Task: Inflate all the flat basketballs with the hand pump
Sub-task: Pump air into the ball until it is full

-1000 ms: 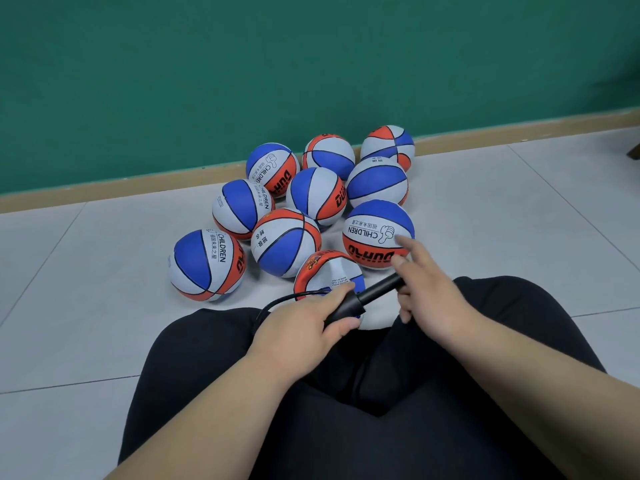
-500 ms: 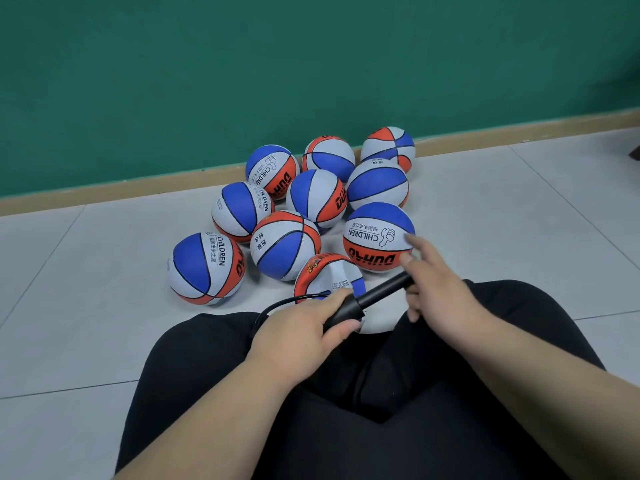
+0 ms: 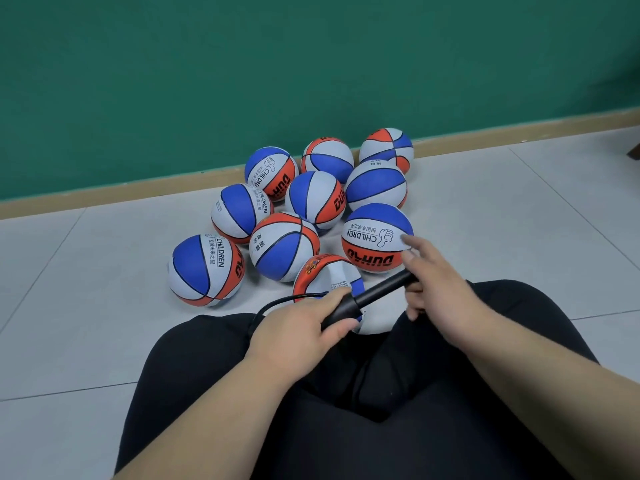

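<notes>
The left hand [image 3: 300, 329] wraps tight round the fat end of the black hand pump [image 3: 379, 292]. The right hand [image 3: 437, 289] curls round its thin end, with one finger sticking out. One saggy flat basketball [image 3: 325, 277] sits just past the left hand, and nine round, bumpy basketballs [image 3: 284, 245] crowd beyond it, with smooth bare floor tiles [image 3: 86, 306] on both sides.

wall [image 3: 242, 71]: plain green | skirting [image 3: 104, 197]: tan strip | floor [image 3: 69, 306]: pale grey tiles, thin grout lines

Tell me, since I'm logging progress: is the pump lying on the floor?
No, the pump is held up: the left hand grips its barrel and the right hand grips its far end.
</notes>
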